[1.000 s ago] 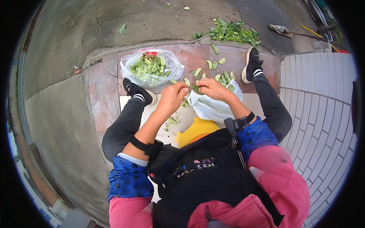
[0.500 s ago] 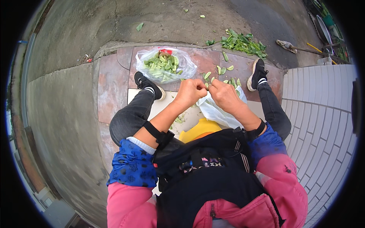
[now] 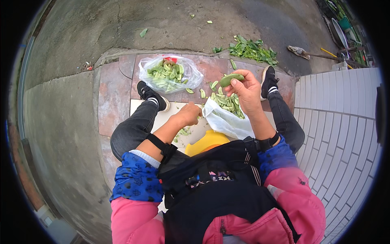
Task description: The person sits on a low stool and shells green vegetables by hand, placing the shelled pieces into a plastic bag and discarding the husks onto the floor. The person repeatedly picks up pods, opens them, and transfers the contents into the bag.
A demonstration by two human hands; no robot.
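A flat green bean pod (image 3: 230, 80) is pinched between the thumb and fingers of my right hand (image 3: 248, 92), raised above a heap of pale green pods (image 3: 230, 104). That heap lies by and partly on a white plastic bag (image 3: 224, 123). My left hand (image 3: 187, 114) is lower, left of the white bag, with its fingers curled together. A small pale green bit shows at its fingertips, too small to name. Beyond it, a clear plastic bag (image 3: 191, 79) stands open with more green pods (image 3: 166, 74) inside. Thin green scraps (image 3: 183, 131) lie on the tiles below my left hand.
A yellow plastic object (image 3: 206, 143) sits between my legs. Loose green leaves (image 3: 252, 50) lie past the tiles, near my right shoe (image 3: 268, 82). A long-handled mop (image 3: 299, 51) rests farther right. At the right rises a white tiled wall (image 3: 337, 105).
My hands were together over the white bag; now they are apart. The right has risen with the pod, and the left has dropped down and left. The view has shifted slightly.
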